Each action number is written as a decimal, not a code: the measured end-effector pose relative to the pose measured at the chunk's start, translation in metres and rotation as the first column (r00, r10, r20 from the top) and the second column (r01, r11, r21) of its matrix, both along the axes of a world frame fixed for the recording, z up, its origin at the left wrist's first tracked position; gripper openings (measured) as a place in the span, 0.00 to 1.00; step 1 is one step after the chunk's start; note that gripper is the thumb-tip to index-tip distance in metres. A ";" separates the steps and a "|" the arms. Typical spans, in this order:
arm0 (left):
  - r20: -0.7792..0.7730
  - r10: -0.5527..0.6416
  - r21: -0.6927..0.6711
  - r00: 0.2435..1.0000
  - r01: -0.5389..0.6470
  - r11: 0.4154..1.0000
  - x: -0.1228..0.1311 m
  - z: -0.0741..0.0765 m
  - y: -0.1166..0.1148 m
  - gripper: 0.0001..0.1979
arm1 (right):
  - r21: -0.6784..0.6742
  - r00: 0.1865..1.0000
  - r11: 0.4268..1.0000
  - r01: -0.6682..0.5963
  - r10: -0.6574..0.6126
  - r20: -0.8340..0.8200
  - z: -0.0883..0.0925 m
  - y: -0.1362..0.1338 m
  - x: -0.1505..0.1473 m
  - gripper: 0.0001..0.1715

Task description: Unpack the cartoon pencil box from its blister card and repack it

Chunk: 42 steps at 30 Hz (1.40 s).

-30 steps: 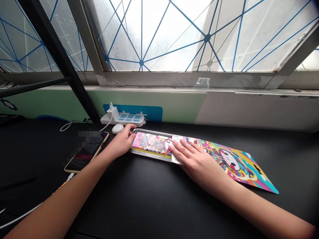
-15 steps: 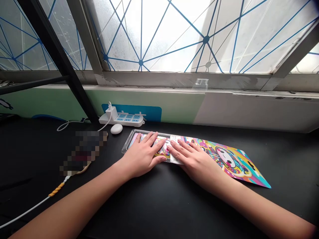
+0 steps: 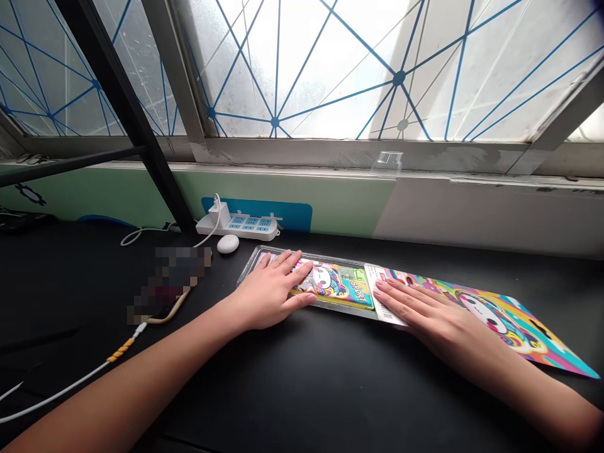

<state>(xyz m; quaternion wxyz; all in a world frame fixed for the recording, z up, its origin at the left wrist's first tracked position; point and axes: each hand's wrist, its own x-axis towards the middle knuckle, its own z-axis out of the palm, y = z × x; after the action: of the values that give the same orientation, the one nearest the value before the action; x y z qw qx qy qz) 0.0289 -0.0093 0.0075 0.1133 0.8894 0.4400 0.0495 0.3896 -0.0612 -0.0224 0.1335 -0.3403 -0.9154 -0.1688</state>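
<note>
A clear plastic tray (image 3: 330, 259) lies on the black desk (image 3: 302, 377) with a colourful printed item (image 3: 337, 283) inside it. My left hand (image 3: 274, 289) lies flat and open on the tray's left part. A long colourful cartoon card (image 3: 500, 318) sticks out of the tray's right end. My right hand (image 3: 419, 308) rests flat on that card, fingers stretched and pointing left, just beside the tray's right end.
A white power strip (image 3: 240, 225) with a plugged charger sits against the wall, a small white oval case (image 3: 228, 243) before it. A phone (image 3: 167, 286) with a cable lies to the left. A black diagonal bar (image 3: 127, 119) rises at the left before the window.
My left hand moved from the tray's left end onto its top. My right hand slid right with the card, drawing it further out and uncovering more of the item in the tray.
</note>
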 end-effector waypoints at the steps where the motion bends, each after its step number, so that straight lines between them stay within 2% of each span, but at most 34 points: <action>1: 0.008 0.006 -0.012 1.000 -0.006 1.000 -0.002 0.001 0.001 0.38 | 0.011 1.000 1.000 -0.002 0.002 0.011 0.002 0.000 0.005 0.39; 5: 0.043 0.066 -0.064 0.997 -0.063 0.996 -0.007 0.005 0.007 0.36 | 0.151 0.997 0.987 0.052 -0.044 -0.059 0.019 0.005 0.018 0.42; 8: 0.021 0.093 -0.090 0.995 -0.091 0.992 -0.006 0.007 0.012 0.32 | 0.242 0.988 0.964 0.106 -0.075 -0.133 0.034 -0.003 0.006 0.44; 10: 0.009 0.090 -0.089 0.996 -0.088 0.992 0.000 0.007 0.015 0.30 | 0.229 0.994 0.972 0.054 -0.030 -0.107 0.038 -0.019 -0.020 0.43; 11: 0.013 0.088 -0.078 0.996 -0.087 0.993 0.004 0.006 0.017 0.30 | 0.206 0.997 0.978 -0.013 0.028 -0.069 0.037 -0.030 -0.039 0.42; 13: 0.040 0.092 -0.036 0.995 -0.091 0.995 0.014 0.003 0.019 0.30 | 0.135 0.989 0.980 -0.145 0.145 0.009 0.030 -0.054 -0.083 0.37; 15: 0.068 0.101 0.018 0.993 -0.103 0.995 0.026 0.000 0.020 0.29 | 0.042 0.975 0.975 -0.216 0.213 0.069 0.018 -0.070 -0.128 0.30; 17: 0.090 0.103 0.055 0.991 -0.108 0.993 0.035 -0.003 0.019 0.28 | -0.023 0.977 0.977 -0.210 0.211 0.042 0.008 -0.069 -0.164 0.29; 20: 0.105 0.082 0.103 0.991 -0.093 0.990 0.038 -0.006 0.016 0.27 | -0.154 0.984 0.973 -0.171 0.162 -0.071 0.002 -0.044 -0.193 0.28; 24: 0.094 0.069 0.112 0.993 -0.079 0.991 0.032 -0.005 0.013 0.27 | -0.405 0.970 0.902 -0.149 0.053 -0.239 0.005 -0.010 -0.197 0.27; 29: 0.087 0.083 0.107 0.993 -0.092 0.990 0.033 -0.005 0.015 0.28 | -0.486 0.959 0.860 -0.155 0.013 -0.283 0.005 -0.009 -0.197 0.28; 36: 0.116 0.115 0.103 0.987 -0.127 0.987 0.042 -0.004 0.017 0.27 | -0.443 0.961 0.886 -0.137 0.009 -0.278 0.000 -0.007 -0.201 0.23; 39: 0.118 0.117 0.092 0.986 -0.128 0.988 0.042 0.000 0.015 0.26 | -0.400 0.956 0.898 -0.183 0.069 -0.284 -0.001 0.000 -0.200 0.19; 42: 0.144 0.128 0.063 0.981 -0.138 0.988 0.039 0.004 0.015 0.25 | -0.266 0.936 0.923 -0.277 0.196 -0.293 -0.002 0.007 -0.200 0.13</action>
<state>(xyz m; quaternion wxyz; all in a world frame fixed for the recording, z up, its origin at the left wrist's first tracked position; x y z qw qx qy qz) 0.0678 0.0057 0.0113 0.1079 0.8560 0.4873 0.1352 0.1897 -0.0546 -0.0248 0.2186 -0.2622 -0.9392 0.0377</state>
